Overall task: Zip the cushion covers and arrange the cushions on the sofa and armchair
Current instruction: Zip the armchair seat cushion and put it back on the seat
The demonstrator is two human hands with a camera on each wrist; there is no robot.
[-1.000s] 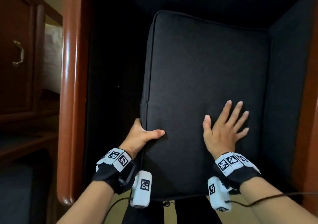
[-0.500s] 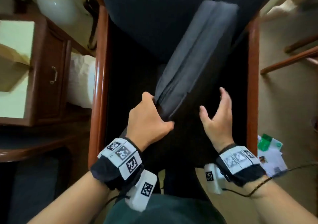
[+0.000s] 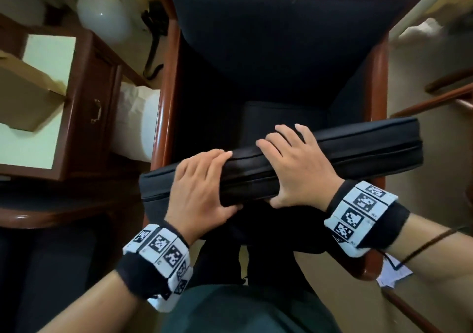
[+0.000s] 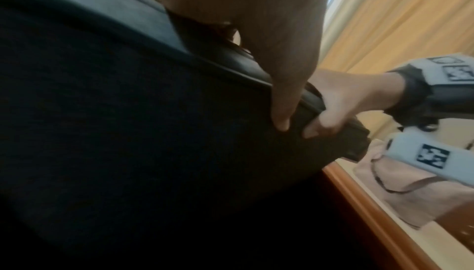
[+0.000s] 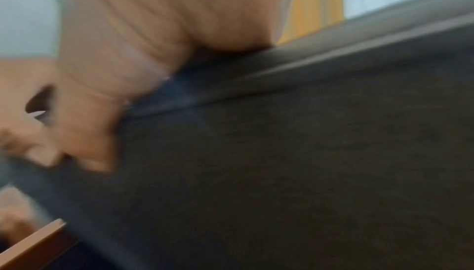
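Note:
A flat black cushion (image 3: 358,150) stands on edge, lying across the front of the wooden armchair (image 3: 378,97), its long edge with the zip line facing up at me. My left hand (image 3: 202,186) grips that edge left of the middle, fingers over the top and thumb underneath. Right beside it my right hand (image 3: 294,163) grips the same edge the same way. The left wrist view shows both thumbs pressed into the cushion (image 4: 128,132) face and a bit of zip teeth at its corner. In the right wrist view the dark cushion (image 5: 307,163) fills the frame, blurred.
The armchair has a dark seat (image 3: 281,117) and backrest (image 3: 268,33) between red-brown wooden arms (image 3: 163,107). A wooden cabinet (image 3: 84,107) with a white lamp (image 3: 102,12) stands to the left. Papers (image 3: 394,273) lie on the floor at the right.
The cushion lay flat on the seat, was tipped up by the left hand, and now stands on edge turned crosswise. The right hand went from flat on it to gripping its edge.

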